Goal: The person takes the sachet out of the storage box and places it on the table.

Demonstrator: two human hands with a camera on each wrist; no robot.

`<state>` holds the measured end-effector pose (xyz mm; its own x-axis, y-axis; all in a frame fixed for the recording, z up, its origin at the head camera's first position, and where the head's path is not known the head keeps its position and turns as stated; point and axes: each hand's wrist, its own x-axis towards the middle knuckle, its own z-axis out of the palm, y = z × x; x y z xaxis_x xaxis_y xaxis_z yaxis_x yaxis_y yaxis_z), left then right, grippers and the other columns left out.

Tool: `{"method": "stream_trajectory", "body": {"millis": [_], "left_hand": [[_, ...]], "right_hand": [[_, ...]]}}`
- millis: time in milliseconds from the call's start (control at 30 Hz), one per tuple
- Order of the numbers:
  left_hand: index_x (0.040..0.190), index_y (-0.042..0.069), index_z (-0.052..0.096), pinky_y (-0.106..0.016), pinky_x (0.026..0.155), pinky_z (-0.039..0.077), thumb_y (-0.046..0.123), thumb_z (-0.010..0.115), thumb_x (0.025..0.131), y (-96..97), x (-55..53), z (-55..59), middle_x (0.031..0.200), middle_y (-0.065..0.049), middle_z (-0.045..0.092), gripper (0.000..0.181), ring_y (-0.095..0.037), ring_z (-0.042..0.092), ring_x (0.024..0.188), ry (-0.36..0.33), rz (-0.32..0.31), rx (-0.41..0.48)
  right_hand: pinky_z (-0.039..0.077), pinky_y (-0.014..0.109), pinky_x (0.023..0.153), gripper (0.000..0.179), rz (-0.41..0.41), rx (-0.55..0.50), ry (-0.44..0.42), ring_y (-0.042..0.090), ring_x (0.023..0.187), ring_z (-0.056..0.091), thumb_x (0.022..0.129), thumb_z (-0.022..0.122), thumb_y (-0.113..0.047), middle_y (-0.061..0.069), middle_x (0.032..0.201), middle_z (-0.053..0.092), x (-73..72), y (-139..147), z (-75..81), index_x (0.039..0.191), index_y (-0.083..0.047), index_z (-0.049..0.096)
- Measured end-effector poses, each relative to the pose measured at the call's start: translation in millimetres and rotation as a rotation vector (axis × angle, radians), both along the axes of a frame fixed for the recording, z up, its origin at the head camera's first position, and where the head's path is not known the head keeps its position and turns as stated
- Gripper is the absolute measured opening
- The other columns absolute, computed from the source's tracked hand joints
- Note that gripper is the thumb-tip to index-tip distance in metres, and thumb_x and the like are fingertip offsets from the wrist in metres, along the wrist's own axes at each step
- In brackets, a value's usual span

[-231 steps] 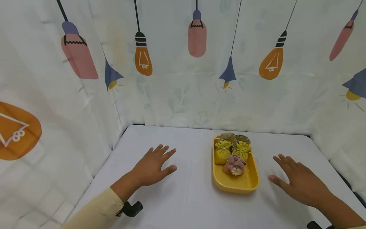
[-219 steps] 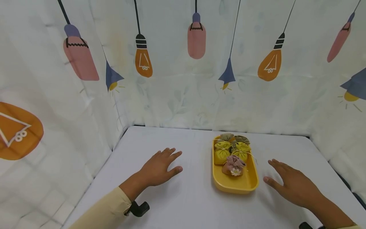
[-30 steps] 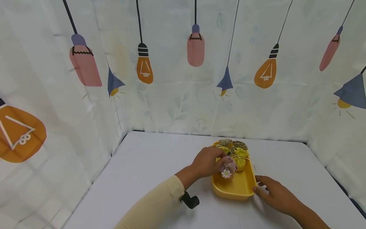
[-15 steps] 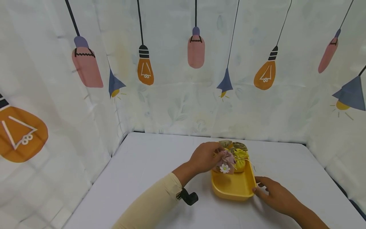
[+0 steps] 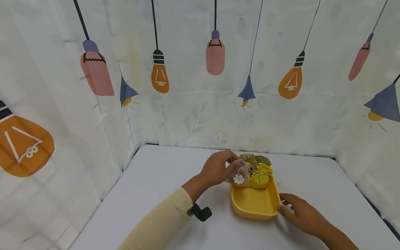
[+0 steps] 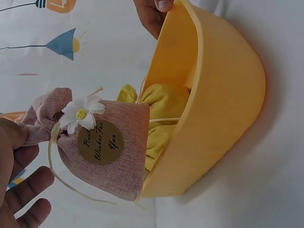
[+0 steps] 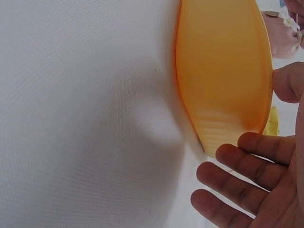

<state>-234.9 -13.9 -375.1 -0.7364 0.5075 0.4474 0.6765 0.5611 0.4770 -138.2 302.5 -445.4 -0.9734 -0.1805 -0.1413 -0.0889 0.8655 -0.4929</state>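
Note:
My left hand (image 5: 217,168) pinches the gathered neck of a pink drawstring pouch (image 6: 111,164) between thumb and fingers. A white daisy (image 6: 83,114) and a round brown "Best Wishes For You" label (image 6: 100,145) are on the pouch. It hangs at the left rim of a yellow plastic tray (image 5: 256,203), raised above the tray's floor. My right hand (image 5: 303,213) holds the tray's right side, thumb on the rim and index finger against the outer wall (image 7: 223,61); the other fingers are spread. A yellow pouch (image 5: 260,177) sits in the tray.
Olive-green pouches (image 5: 262,159) lie at the tray's far end, partly hidden by the nearer ones. The white table (image 5: 175,156) is bounded by a lamp-printed curtain (image 5: 193,114) behind and at both sides.
Over the last second, my left hand has lifted the pink pouch and carried it left to the tray's left rim. Earlier, both hands were apart from the tray; the right now holds its side.

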Motion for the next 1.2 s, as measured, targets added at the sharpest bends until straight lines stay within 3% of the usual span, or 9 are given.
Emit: {"method": "stream_trajectory", "body": {"millis": [500, 1200], "left_hand": [[0.108, 0.019, 0.073, -0.031, 0.076, 0.051, 0.030, 0.064, 0.104, -29.1, -8.0, -2.2, 0.096, 0.010, 0.068, 0.014, -0.009, 0.061, 0.088, -0.035, 0.054, 0.051], [0.107, 0.020, 0.074, -0.037, 0.082, 0.052, 0.031, 0.066, 0.103, -71.3, -11.2, -3.7, 0.098, 0.011, 0.070, 0.014, -0.012, 0.062, 0.094, -0.038, 0.170, 0.021]], "right_hand": [[0.056, 0.049, 0.085, 0.067, 0.009, -0.001, 0.005, 0.028, 0.107, 0.064, 0.097, 0.066, -0.052, 0.013, 0.130, 0.064, -0.4, -0.3, -0.5, 0.138, 0.000, 0.058], [0.055, 0.051, 0.086, 0.069, 0.001, 0.007, -0.006, 0.030, 0.110, 0.063, 0.096, 0.067, -0.052, 0.016, 0.133, 0.062, -0.7, 1.6, -0.7, 0.141, 0.000, 0.055]]}}
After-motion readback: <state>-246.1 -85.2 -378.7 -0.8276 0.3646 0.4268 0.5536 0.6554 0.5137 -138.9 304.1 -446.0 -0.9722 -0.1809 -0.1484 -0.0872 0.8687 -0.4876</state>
